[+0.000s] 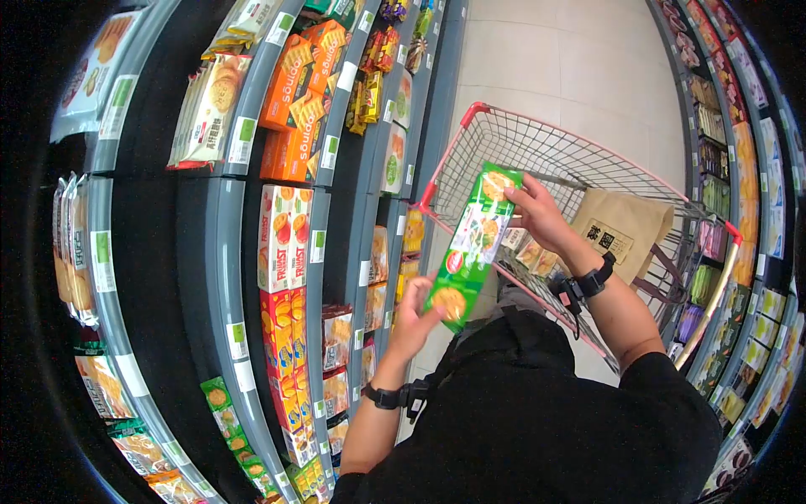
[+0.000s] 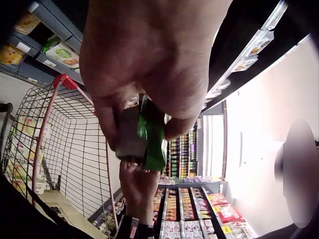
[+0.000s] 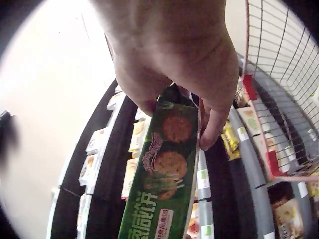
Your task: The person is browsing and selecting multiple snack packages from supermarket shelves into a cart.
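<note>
A long green biscuit packet (image 1: 475, 244) with pictures of round biscuits is held between both hands in the head view, tilted with its top toward the cart. My left hand (image 1: 411, 317) grips its lower end, thumb on the front. At the upper end my right hand (image 1: 541, 220) pinches the packet's edge. From the right wrist, the packet (image 3: 167, 164) hangs below the fingers, its printed side in sight. In the left wrist view the packet (image 2: 153, 142) shows end-on between thumb and fingers of the left hand (image 2: 144, 74).
A wire shopping cart (image 1: 546, 134) with pink-red rims stands in front, carrying a tan bag (image 1: 625, 220) and several packets. Shelves of boxed biscuits (image 1: 287, 235) run along the left, with similar green packets (image 1: 227, 420) low down. More stocked shelves (image 1: 743, 210) line the right side.
</note>
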A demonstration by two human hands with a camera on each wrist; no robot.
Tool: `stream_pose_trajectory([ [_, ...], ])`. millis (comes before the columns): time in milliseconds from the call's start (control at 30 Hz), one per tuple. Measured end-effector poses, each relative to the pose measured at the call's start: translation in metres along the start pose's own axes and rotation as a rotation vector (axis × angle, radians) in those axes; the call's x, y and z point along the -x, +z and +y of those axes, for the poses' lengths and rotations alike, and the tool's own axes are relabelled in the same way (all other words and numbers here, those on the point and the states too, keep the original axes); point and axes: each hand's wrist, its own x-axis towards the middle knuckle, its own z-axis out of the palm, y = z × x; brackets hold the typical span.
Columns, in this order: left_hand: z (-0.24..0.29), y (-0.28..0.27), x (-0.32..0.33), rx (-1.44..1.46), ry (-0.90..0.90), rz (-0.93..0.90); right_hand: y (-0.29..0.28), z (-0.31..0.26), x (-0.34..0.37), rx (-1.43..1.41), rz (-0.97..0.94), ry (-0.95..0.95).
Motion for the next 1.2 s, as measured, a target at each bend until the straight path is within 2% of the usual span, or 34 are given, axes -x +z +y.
stream_pose_trajectory([
  [67,-0.021,-0.008,-0.024,-0.011,0.03,0.063,-0.028,0.013,-0.006,0.066,0.068,0.031],
  [133,-0.028,-0.012,-0.042,0.202,-0.042,0.352,-0.055,0.026,-0.008,-0.101,0.175,0.072],
  [167,-0.026,-0.014,-0.047,0.177,-0.083,0.401,-0.063,0.027,-0.005,-0.138,0.228,0.056],
  [200,-0.025,-0.017,-0.05,0.182,-0.079,0.4,-0.076,0.032,-0.007,-0.133,0.227,0.053],
  [300,-0.033,-0.025,-0.048,0.045,-0.103,0.257,-0.122,0.057,-0.015,-0.053,0.512,-0.036],
  [333,-0.034,-0.025,-0.046,0.049,-0.1,0.261,-0.129,0.06,-0.018,-0.049,0.507,-0.035],
  [400,-0.035,-0.023,-0.042,0.018,-0.118,0.206,-0.143,0.069,-0.025,0.117,0.725,-0.038],
  [700,-0.047,-0.022,-0.013,0.011,-0.125,0.191,-0.238,0.142,-0.087,0.132,1.073,-0.05],
  [867,-0.057,-0.032,0.018,0.064,-0.133,0.272,-0.27,0.161,-0.103,0.157,1.031,-0.137],
  [933,-0.062,-0.038,0.031,0.1,-0.126,0.322,-0.305,0.176,-0.107,0.266,1.032,0.126],
  [1033,-0.063,-0.041,0.048,0.106,-0.131,0.331,-0.339,0.197,-0.099,0.298,0.949,0.248],
  [1067,-0.066,-0.044,0.053,0.113,-0.114,0.358,-0.336,0.192,-0.094,0.365,0.93,0.295],
  [1133,-0.073,-0.051,0.063,0.13,-0.117,0.377,-0.317,0.192,-0.094,0.608,0.992,0.142],
  [1200,-0.076,-0.055,0.073,0.169,-0.092,0.419,-0.273,0.173,-0.088,0.694,0.797,0.17],
])
